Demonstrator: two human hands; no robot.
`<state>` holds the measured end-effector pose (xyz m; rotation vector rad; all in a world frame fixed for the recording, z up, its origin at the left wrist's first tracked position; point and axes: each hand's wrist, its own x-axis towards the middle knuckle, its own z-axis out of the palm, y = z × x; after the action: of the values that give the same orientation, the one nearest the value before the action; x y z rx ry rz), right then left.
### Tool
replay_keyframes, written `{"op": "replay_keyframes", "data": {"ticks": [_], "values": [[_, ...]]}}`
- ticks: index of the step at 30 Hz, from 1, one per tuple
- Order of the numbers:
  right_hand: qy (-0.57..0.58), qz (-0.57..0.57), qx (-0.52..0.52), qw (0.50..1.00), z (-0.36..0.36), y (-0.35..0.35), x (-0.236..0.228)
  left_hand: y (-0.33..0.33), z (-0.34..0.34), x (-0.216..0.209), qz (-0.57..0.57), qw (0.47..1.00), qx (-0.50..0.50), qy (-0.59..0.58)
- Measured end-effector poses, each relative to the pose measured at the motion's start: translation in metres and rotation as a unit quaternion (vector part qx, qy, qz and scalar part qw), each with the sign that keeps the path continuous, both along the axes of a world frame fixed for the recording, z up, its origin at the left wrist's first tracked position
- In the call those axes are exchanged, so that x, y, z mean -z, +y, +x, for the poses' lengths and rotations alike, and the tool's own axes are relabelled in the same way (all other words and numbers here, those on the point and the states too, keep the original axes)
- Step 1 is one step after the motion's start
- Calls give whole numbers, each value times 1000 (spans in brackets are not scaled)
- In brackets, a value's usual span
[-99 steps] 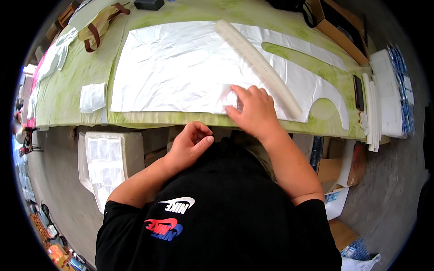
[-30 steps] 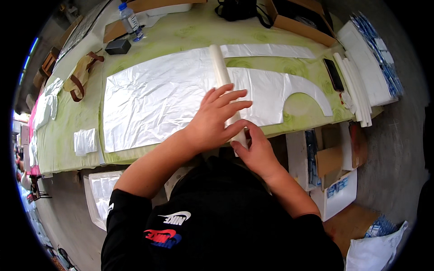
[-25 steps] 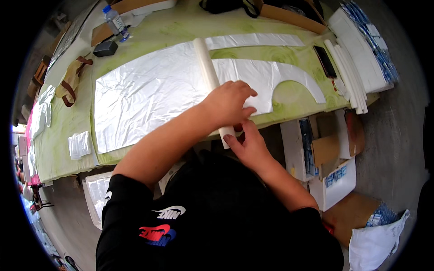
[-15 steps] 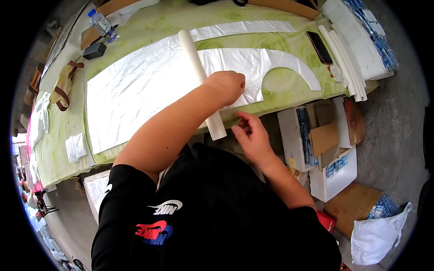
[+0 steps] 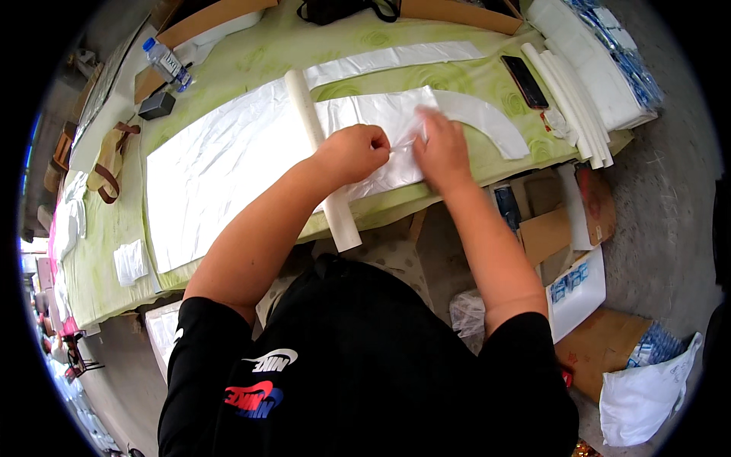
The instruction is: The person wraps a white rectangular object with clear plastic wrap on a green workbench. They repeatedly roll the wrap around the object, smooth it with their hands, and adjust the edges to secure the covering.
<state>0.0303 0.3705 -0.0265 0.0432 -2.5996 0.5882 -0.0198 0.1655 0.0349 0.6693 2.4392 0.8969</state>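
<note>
Your left hand [image 5: 354, 154] curls its fingers closed; your right hand [image 5: 444, 151] blurs past telling; the tube [image 5: 304, 113] likely weighs down the film [image 5: 217, 171]

Both bare arms [image 5: 255, 228] stretched out front, left hand [image 5: 354, 154] kinda curled up, right hand [image 5: 443, 152] just beside it, pretty blurry tbh.

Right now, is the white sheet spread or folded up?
Mostly spread: the white sheet lies wide across the green tablecloth, with a pale tube lying across it.
</note>
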Motion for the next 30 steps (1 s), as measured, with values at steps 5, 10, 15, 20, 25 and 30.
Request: {"op": "replay_keyframes", "data": {"ticks": [5,10,15,20,25,30], "values": [[-22,-48,220,974,-35,44,2,-1,8,-4,2,1000,-19,20],[171,74,14,982,-22,28,1,25,-4,-10,187,976,-103,38],[125,20,-77,989,-15,15,-7,65,-44,-3,204,970,-127,-24],[201,2,95,975,-42,48,37,45,-42,-21,349,900,-219,-140],[69,-300,177,935,-28,41,5,-104,-25,-33,543,789,-264,-110],[60,-267,159,948,-28,40,10,-248,12,-8,462,750,-465,-86]]}}
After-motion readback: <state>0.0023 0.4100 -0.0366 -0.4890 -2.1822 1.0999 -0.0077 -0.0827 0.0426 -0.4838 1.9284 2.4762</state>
